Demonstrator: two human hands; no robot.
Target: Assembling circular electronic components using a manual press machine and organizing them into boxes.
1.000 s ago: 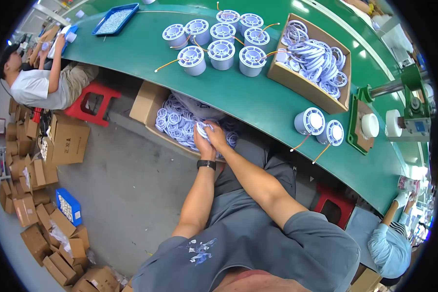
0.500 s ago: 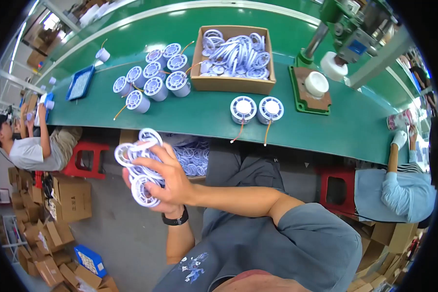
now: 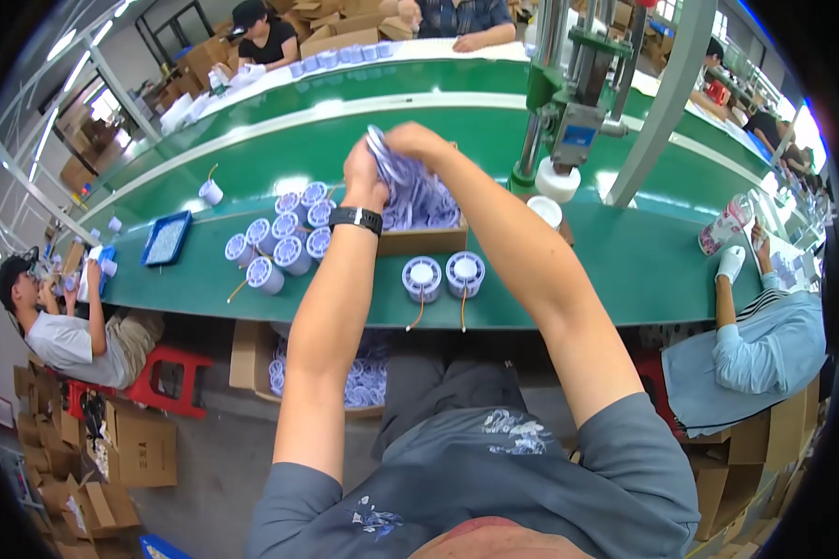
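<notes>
Both arms reach forward over the cardboard box on the green bench. My left hand, with a black wristband, is closed around the left side of a bunch of pale lilac-white plastic rings. My right hand is curled over the same bunch from above and the right. Some fingertips are hidden behind the rings, and the bunch is slightly blurred. More loose rings lie in the box just below. Where the held bunch ends and the pile begins is hard to see.
Two capped white cylinders with orange leads stand before the box. Several similar cylinders cluster left, near a blue tray. A green press stands right. Below the bench is another ring-filled box. Co-workers sit left and right.
Both hands have moved from beside the bench's front edge, up and forward to the box, taking the rings along. The view has tilted up, showing people across the bench.
</notes>
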